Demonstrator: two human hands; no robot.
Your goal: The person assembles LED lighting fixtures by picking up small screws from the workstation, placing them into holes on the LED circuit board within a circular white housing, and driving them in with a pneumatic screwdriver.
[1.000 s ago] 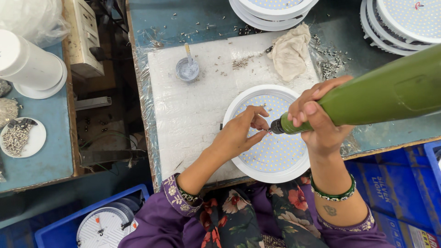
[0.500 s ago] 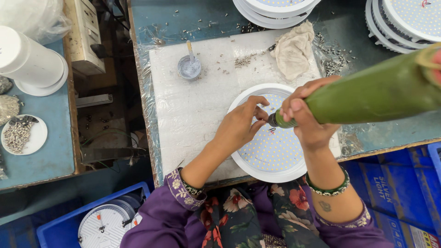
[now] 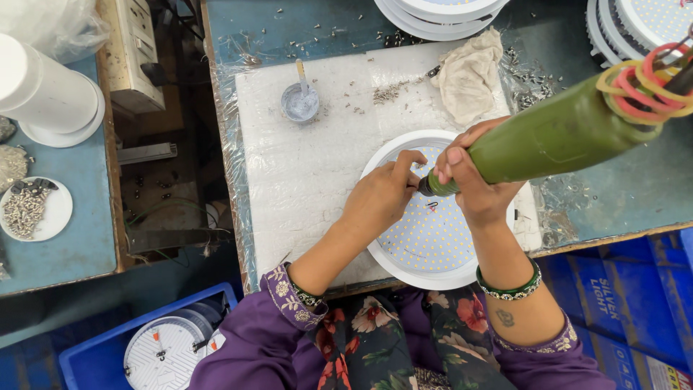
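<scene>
A round white lamp panel [image 3: 433,235] dotted with small yellow diodes lies on a white foam sheet [image 3: 303,166]. My right hand [image 3: 473,177] grips a green electric screwdriver [image 3: 563,133] near its tip, which points down onto the panel. My left hand [image 3: 382,195] rests on the panel's left part, fingertips pinched right beside the screwdriver tip. What those fingers hold is too small to tell. Coloured rubber bands wrap the screwdriver's upper end.
A small grey cup [image 3: 299,101] with a stick, loose screws [image 3: 390,92] and a crumpled cloth [image 3: 469,72] lie on the sheet. Stacked white lamp discs [image 3: 440,11] sit at the back. A white dish of screws [image 3: 29,209] is at left; blue crates [image 3: 144,339] stand below.
Both hands and the screwdriver tip shifted slightly up and left across the panel. The screwdriver body tilted more upright.
</scene>
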